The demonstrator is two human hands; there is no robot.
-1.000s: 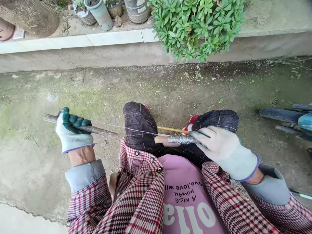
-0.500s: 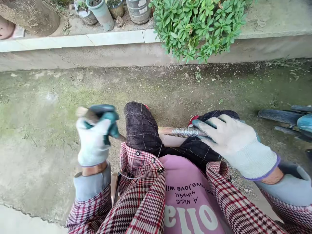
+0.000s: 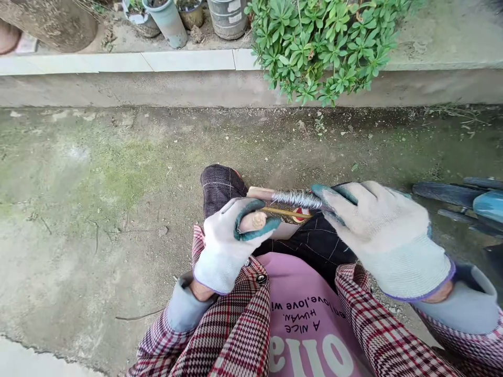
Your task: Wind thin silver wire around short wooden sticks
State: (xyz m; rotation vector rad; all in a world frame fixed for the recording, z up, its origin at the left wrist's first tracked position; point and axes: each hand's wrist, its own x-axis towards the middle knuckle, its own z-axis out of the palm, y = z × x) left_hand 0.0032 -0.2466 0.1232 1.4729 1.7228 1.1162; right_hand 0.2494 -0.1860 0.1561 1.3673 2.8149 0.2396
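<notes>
Left hand wrapped round a stick, cut end facing up. Right hand clamped on one end of a wooden rod, likely to leave its wire exposed; bare end juts out, just beyond left hand.

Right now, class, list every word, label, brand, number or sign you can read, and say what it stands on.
"en love,love wi": pink shirt, upside down, ends cut off
"A NICE": same shirt
"HUMAN.": same shirt
"oll": same shirt, large white letters; the next is partly covered
Grey container: any lettering on its pale patches is too small to read
</notes>
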